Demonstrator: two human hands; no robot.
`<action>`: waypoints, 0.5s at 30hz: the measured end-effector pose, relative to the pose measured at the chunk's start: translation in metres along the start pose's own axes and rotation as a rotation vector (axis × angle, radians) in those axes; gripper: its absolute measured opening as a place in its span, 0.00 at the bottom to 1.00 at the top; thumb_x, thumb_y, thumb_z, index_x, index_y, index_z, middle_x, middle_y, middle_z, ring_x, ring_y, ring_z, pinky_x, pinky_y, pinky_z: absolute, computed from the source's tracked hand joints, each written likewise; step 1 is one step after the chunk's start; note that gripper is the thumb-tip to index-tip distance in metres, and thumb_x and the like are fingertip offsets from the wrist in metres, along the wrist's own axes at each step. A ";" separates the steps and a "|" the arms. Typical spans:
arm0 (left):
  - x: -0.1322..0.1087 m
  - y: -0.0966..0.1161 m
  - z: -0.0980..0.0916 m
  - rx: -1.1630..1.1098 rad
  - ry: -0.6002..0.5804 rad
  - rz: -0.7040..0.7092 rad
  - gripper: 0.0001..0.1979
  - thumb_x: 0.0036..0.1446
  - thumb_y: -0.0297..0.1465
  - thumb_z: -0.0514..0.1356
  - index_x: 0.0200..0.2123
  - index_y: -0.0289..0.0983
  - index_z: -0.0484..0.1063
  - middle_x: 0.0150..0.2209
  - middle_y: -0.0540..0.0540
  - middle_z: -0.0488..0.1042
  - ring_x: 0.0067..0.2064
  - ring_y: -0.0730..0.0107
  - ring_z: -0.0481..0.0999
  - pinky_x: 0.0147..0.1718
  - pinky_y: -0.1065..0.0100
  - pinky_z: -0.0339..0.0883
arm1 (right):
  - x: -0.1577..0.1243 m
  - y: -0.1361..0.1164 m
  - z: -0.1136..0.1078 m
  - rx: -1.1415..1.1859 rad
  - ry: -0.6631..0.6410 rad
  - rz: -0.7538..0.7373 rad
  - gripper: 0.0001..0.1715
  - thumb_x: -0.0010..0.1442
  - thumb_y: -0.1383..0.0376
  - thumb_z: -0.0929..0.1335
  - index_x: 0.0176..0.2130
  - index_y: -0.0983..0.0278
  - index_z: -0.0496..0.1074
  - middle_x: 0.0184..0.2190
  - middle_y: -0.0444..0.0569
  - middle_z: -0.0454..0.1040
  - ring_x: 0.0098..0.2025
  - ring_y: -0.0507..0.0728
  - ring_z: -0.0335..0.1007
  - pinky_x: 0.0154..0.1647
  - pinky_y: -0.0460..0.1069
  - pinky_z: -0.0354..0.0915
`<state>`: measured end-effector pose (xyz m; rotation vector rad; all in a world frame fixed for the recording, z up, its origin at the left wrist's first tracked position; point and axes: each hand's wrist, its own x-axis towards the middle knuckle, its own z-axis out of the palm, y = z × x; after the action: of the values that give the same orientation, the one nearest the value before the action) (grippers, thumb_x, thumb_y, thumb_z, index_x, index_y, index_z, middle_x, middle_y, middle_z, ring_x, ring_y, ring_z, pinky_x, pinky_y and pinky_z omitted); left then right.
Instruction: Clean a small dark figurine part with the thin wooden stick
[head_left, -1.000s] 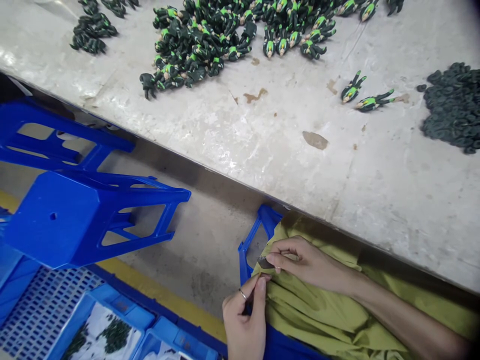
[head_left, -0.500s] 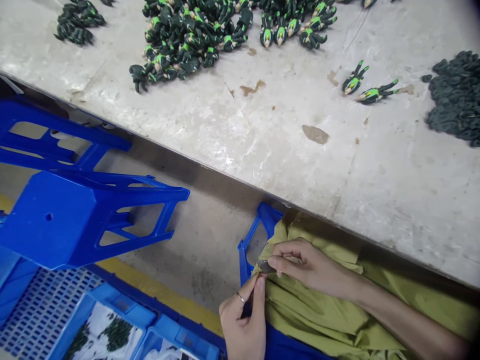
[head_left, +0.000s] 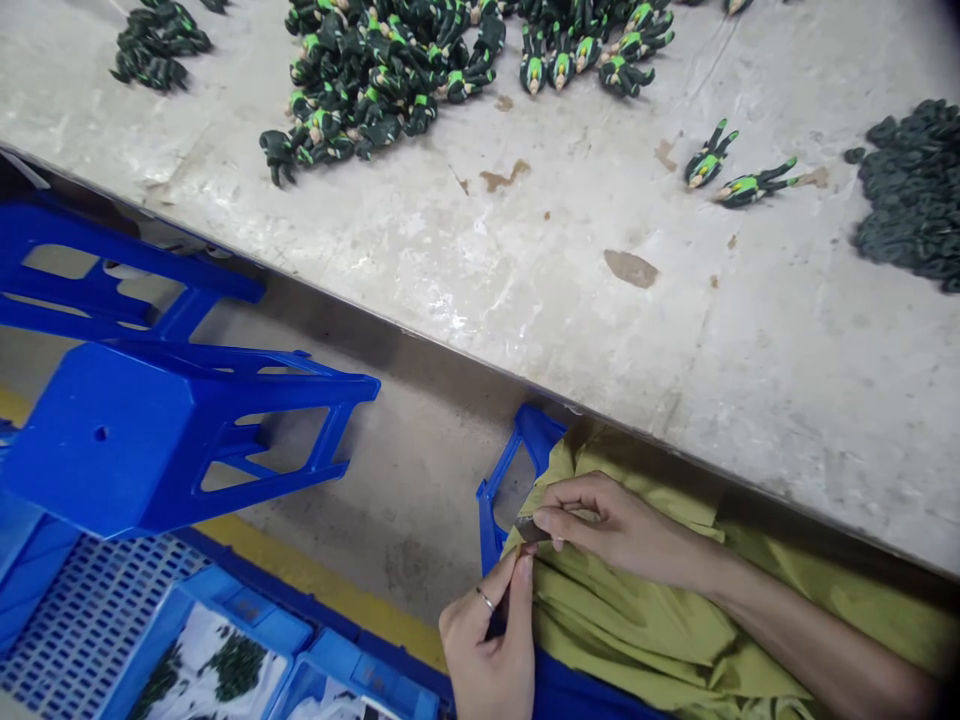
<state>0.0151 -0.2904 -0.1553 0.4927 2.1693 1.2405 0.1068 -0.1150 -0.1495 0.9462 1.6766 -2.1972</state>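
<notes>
Over the olive-green cloth on my lap [head_left: 637,630], both hands work close together. My right hand [head_left: 600,520] pinches a small, flat, dark metal blade [head_left: 534,531] between thumb and fingers. Just below it, my left hand [head_left: 487,640], with a ring on one finger, has thumb and forefinger pressed together at the blade's edge. Whatever sits in that pinch is too small and hidden to make out. Above on the pale table [head_left: 480,290] lie two small green-and-black figures [head_left: 706,158], apart from the large heap of similar figures [head_left: 375,80].
A pile of dark small parts [head_left: 911,195] lies at the table's right, a smaller dark pile [head_left: 157,45] at far left. Blue plastic stools [head_left: 105,440] stand by the table edge. Blue crates [head_left: 255,620] with dark green pieces on white lining sit at lower left.
My hands stay at nearly the same place. The blade has shifted and tilted slightly between my right fingers; the left hand has moved a touch to the right.
</notes>
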 end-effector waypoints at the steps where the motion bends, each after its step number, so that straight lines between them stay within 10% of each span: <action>1: 0.000 0.000 0.000 0.003 0.003 0.009 0.07 0.60 0.34 0.67 0.38 0.43 0.88 0.35 0.48 0.89 0.26 0.65 0.86 0.27 0.71 0.76 | 0.001 0.001 -0.001 0.011 0.002 0.004 0.29 0.71 0.46 0.66 0.30 0.66 0.71 0.27 0.42 0.69 0.27 0.47 0.56 0.28 0.45 0.50; 15: -0.001 0.003 0.003 0.034 0.047 0.083 0.07 0.61 0.31 0.66 0.37 0.43 0.87 0.33 0.51 0.89 0.29 0.69 0.86 0.33 0.75 0.77 | -0.005 -0.002 0.002 -0.005 0.012 -0.037 0.26 0.72 0.51 0.66 0.29 0.67 0.70 0.26 0.41 0.67 0.29 0.48 0.58 0.30 0.45 0.51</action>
<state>0.0177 -0.2874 -0.1538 0.5785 2.2323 1.2728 0.1092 -0.1177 -0.1447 0.9359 1.7174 -2.2146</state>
